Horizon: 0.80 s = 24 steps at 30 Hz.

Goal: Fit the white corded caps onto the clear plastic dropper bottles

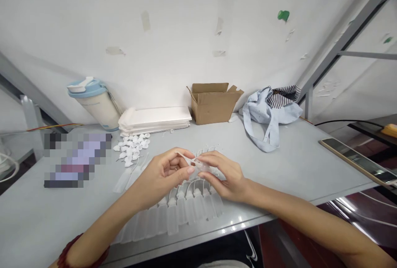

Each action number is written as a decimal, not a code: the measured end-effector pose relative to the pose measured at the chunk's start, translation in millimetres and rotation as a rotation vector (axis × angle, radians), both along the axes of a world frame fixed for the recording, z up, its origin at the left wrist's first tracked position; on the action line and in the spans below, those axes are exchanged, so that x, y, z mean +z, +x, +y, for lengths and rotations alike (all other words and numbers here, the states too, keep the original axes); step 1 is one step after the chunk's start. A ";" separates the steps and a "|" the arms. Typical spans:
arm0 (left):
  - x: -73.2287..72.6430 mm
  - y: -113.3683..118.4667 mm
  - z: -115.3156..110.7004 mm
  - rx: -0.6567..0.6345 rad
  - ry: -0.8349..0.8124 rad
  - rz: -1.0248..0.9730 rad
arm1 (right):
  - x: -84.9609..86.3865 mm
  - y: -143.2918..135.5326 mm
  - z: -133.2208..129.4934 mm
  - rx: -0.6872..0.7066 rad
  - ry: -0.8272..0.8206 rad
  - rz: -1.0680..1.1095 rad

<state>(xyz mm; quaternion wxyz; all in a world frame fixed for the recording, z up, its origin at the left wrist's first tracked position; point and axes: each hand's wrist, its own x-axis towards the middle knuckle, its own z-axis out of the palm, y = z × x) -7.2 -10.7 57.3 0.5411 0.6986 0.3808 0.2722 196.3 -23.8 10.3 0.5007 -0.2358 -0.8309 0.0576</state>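
Observation:
Between both hands is a small translucent plastic piece, pinched by thumbs and fingertips; its exact kind is hidden by the fingers. My left hand grips its left side, and my right hand grips its right side. Below them lies a row of clear, flat plastic sleeves with narrow necks and thin white loops, partly covered by my left forearm. More loops show behind my fingers. Left of my left hand are a couple of similar sleeves and a pile of small white plastic parts.
At the back stand a blue-lidded tumbler, a stack of white envelopes and an open cardboard box. A light blue cloth bag lies to the right. Phones lie at the left and right edge of the grey table.

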 end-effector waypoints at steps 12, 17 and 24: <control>-4.1 6.3 -4.1 0.043 0.278 0.107 | -1.0 -1.5 -1.5 0.036 -0.075 0.060; -5.6 7.9 -5.3 0.039 0.332 0.126 | -2.6 -3.8 -3.5 0.069 -0.226 0.102; -3.7 10.1 -6.5 0.028 0.385 0.100 | 7.2 -0.8 -8.3 0.237 -0.665 0.167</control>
